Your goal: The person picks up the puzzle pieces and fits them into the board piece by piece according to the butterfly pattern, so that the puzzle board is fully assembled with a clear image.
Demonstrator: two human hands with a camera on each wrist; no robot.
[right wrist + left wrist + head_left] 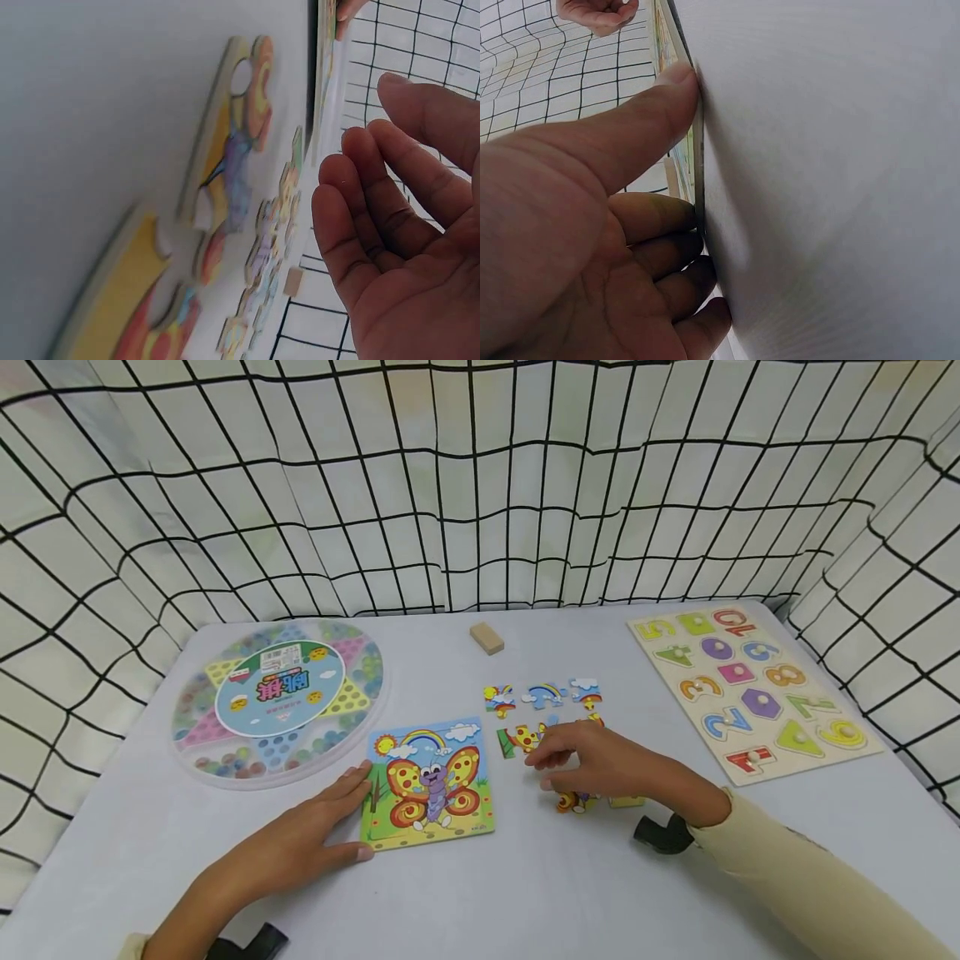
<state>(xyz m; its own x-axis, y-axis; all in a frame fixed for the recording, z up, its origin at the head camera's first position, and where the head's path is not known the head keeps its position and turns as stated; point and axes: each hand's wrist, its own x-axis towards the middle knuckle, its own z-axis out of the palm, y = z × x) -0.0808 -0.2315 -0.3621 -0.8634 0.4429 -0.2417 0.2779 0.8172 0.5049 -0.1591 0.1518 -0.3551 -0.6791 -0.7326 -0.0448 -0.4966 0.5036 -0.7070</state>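
A square butterfly picture board (427, 785) lies flat on the white table. My left hand (307, 839) rests at its left side, the thumb by the lower corner and the fingers along the edge. In the left wrist view the thumb (649, 116) touches the board's thin edge and the fingertips meet the tabletop. My right hand (600, 768) hovers over loose jigsaw pieces (546, 695) to the right of the board, partly hiding them. Its fingers (367, 195) are loosely bent with nothing between them in the right wrist view. A yellow-edged piece (232, 150) lies beneath.
A round Chinese checkers set (277, 702) with coloured marbles sits at the left. On the right lies a number and shape peg board (750, 693). A small wooden block (487, 638) is at the back. Black netting (472, 485) over white cloth encloses the table.
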